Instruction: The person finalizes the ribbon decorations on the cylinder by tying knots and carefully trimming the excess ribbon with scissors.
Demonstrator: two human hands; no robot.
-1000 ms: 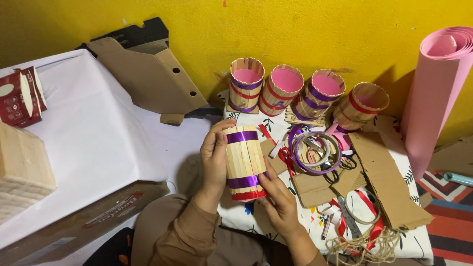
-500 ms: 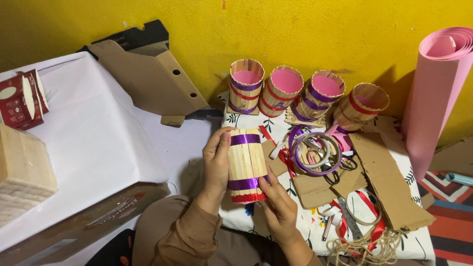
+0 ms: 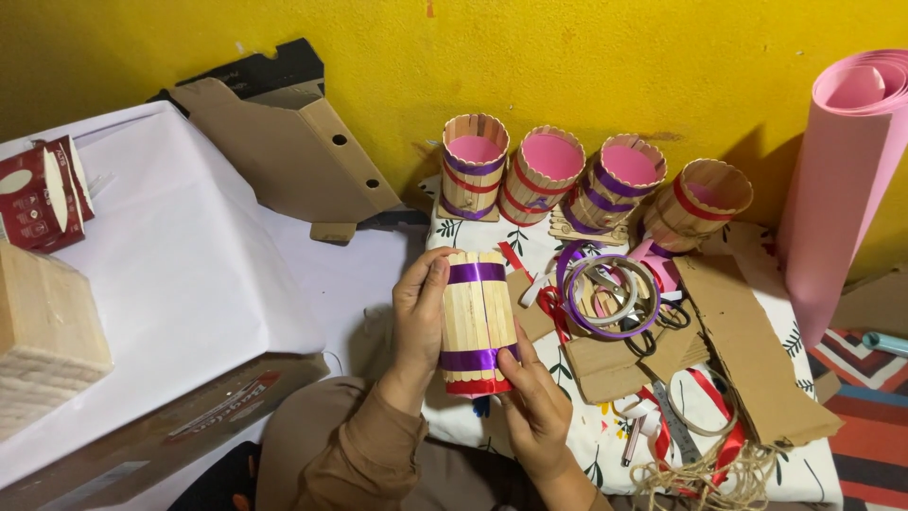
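Head view: stick holder (image 3: pixel 478 322) held upright over the lap, left hand (image 3: pixel 419 312) wrapped round its side, right hand (image 3: pixel 534 402) pinching the lower ribbon band; probably light, stiff but glue-fragile, best gripped across the bands.

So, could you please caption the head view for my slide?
Both hands hold a stick-built cup banded with purple ribbon.
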